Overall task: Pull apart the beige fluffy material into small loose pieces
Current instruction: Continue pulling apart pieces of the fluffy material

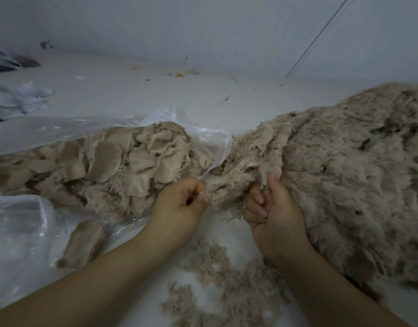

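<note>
One big heap of beige fluffy material (333, 161) lies on the pale floor (132, 90), right side. Left hand (182, 201) pinches a tuft at its edge; right hand (271, 208) has fingers curled round another clump, just beside. One clear plastic bag (26, 227) (holding round beige pieces) sits left. Loose shreds (227, 286) lie scattered between the forearms.

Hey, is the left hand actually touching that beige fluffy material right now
Touching. The head view shows the left hand pinching a tuft at the edge of the beige fluffy material, with the fibres running straight into its thumb and fingertips.
</note>
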